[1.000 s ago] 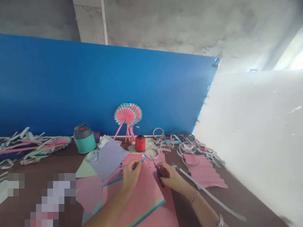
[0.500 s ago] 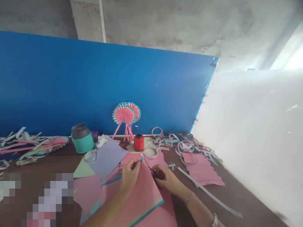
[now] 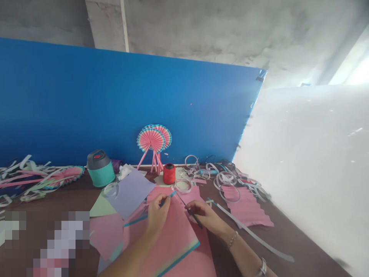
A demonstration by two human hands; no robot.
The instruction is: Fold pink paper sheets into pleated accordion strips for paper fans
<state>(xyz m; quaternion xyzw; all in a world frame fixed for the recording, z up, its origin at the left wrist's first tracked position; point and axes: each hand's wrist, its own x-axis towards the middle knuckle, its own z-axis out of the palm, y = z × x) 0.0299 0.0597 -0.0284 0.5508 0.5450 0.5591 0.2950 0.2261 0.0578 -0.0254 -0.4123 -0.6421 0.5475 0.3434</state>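
Observation:
My left hand (image 3: pixel 159 211) pinches the blue-edged far corner of a pink paper sheet (image 3: pixel 168 234), whose near edge has a cream and blue border. In my right hand (image 3: pixel 203 216) are scissors with dark handles (image 3: pixel 196 218); their thin blades point up and left, close to the pinched corner. Whether the blades touch the paper I cannot tell. Under this sheet lie more pink sheets. Just beyond my hands stand a red thread spool (image 3: pixel 169 174) and a clear tape ring (image 3: pixel 183 186).
Pink folded fans (image 3: pixel 151 140) lean on the blue board (image 3: pixel 115 104). A teal and grey container (image 3: pixel 100 171) stands left, near a purple sheet (image 3: pixel 131 194). To the right are a pleated pink sheet (image 3: pixel 249 209), a white strip (image 3: pixel 253 232) and tangled strip rings (image 3: pixel 227 181).
The scissors have turned in my right hand, so the dark handle now shows below the fingers and the blades look closer together. My left hand has hardly moved.

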